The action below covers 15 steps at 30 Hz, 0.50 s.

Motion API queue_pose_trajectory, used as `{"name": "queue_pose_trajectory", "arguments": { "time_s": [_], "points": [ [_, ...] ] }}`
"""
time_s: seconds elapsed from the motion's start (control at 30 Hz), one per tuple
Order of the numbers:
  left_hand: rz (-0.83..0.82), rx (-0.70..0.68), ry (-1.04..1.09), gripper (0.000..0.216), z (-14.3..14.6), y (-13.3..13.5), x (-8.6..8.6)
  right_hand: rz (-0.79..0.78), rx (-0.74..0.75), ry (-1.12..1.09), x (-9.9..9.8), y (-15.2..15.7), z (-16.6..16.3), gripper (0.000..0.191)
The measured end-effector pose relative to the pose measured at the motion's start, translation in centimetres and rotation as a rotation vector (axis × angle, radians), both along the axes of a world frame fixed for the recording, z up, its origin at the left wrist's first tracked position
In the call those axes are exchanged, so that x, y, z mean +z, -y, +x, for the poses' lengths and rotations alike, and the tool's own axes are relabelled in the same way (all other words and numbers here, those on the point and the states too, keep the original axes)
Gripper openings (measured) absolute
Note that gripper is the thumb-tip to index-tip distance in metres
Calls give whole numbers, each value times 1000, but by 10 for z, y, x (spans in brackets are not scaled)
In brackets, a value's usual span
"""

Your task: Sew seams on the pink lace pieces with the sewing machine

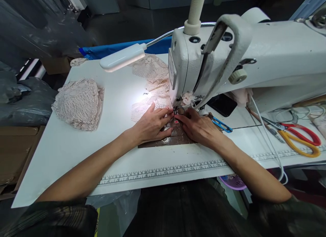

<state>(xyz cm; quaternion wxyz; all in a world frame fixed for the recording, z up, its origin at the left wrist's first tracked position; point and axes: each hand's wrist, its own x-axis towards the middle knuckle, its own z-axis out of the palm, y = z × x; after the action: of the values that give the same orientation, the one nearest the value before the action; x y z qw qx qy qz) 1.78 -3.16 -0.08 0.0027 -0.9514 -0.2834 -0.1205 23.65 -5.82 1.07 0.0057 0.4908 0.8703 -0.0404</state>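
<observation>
My left hand [151, 123] lies flat on a pale lace piece [142, 108], fingers spread and pressing it toward the presser foot [179, 110] of the white sewing machine [229, 60]. Just right of the foot, my right hand [198, 128] rests with its fingertips pinching the fabric edge at the needle. A blue thread snipper [221, 124] lies beside that hand; I cannot tell whether the hand touches it. Both hands rest over a dark brown plate [175, 138] on the table. Lace trails behind the machine [152, 72].
A stack of lace pieces [78, 103] sits at the left of the white table [63, 148]. A gooseneck lamp [122, 57] lights the work. Red and yellow scissors [302, 138] lie at the right. A printed ruler [163, 170] runs along the front edge. A phone [222, 104] lies under the machine arm.
</observation>
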Motion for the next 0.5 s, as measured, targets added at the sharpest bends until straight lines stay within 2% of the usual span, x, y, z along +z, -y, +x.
{"name": "queue_pose_trajectory", "arguments": {
  "time_s": [0.17,0.33,0.5],
  "points": [
    [-11,8,48,41,-2,-4,-3,-19,-18,-275,-6,-7,19,39],
    [-24,6,49,45,-3,-8,-3,-174,70,-588,-2,-24,35,35],
    [-33,0,48,47,-3,-10,-5,-161,-105,-696,-7,-32,34,48]
  ]
}}
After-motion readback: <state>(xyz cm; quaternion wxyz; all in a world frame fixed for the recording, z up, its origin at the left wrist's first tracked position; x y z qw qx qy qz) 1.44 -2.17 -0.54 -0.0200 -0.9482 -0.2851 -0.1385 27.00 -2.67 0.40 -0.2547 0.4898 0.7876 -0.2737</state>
